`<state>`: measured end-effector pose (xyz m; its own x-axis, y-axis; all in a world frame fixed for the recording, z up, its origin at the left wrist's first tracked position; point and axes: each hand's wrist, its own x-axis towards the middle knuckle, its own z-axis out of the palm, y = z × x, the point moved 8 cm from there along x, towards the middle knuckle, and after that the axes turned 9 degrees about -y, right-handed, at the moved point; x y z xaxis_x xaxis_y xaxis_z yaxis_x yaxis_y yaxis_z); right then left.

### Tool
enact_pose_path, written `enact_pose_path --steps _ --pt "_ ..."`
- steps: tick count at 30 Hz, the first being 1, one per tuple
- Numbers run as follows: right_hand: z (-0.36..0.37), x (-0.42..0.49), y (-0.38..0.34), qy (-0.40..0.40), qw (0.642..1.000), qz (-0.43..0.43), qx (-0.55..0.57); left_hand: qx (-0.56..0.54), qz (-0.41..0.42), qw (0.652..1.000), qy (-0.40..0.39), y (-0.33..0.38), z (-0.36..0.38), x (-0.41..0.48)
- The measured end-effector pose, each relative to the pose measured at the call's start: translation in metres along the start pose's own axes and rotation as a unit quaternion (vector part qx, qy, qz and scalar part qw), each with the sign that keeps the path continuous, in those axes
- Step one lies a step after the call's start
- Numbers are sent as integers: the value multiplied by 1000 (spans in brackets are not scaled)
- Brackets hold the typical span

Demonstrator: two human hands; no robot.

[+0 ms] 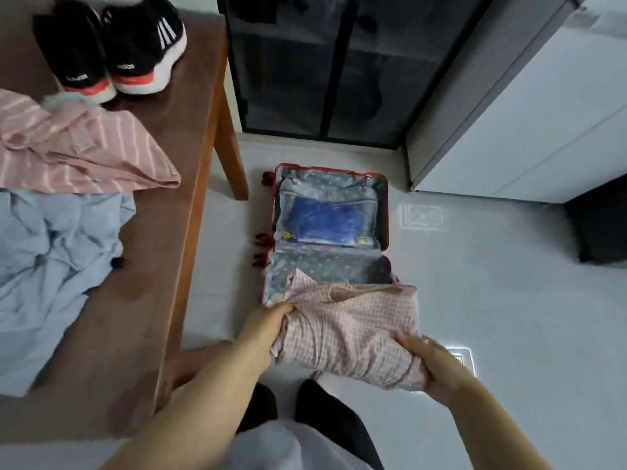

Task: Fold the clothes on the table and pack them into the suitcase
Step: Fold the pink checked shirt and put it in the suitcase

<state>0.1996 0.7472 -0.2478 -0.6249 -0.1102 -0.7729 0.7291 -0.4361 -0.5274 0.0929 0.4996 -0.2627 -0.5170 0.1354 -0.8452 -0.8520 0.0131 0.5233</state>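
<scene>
A folded pink checked garment (349, 334) hangs over the near half of the open red suitcase (383, 212) on the floor. My left hand (264, 329) grips its left edge. My right hand (429, 362) grips its right edge. The suitcase lid holds a blue item (327, 220) behind a mesh pocket. The near half shows its dotted lining. On the brown table (163, 232) at the left lie a pink striped garment (81, 150) and a crumpled light blue garment (47, 262), both unfolded.
A pair of black sneakers (112, 45) stands at the table's far end. A dark glass-fronted cabinet (322, 66) is beyond the suitcase, a white cabinet (529, 106) to the right. A black object (600, 228) sits at the right edge. My feet stand below.
</scene>
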Motion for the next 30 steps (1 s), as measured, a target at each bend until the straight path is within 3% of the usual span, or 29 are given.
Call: enact_pose_path --steps 4,8,11,17,22,25,27,29,30 --pt "-58 14 37 -11 996 89 -18 43 -113 993 -1 -76 25 37" --pt "-86 85 18 -21 995 64 -76 112 -43 992 -28 -56 42 105" --pt "-111 171 10 33 989 28 -145 87 5 996 -21 -37 38 188" --pt "-155 365 40 95 977 -18 -188 119 51 989 71 -58 10 380" --pt "-194 525 84 128 967 -45 -214 216 70 964 137 -89 -11 531" --pt "-215 614 105 165 953 -31 -251 371 134 891 223 -87 -16 583" --pt "-231 655 117 218 940 -20 -263 445 232 827 253 -90 -5 597" --pt "-240 664 118 297 890 -60 -341 540 381 709 244 -102 23 591" --pt "-237 657 114 327 841 -120 -415 591 433 643 223 -117 35 588"
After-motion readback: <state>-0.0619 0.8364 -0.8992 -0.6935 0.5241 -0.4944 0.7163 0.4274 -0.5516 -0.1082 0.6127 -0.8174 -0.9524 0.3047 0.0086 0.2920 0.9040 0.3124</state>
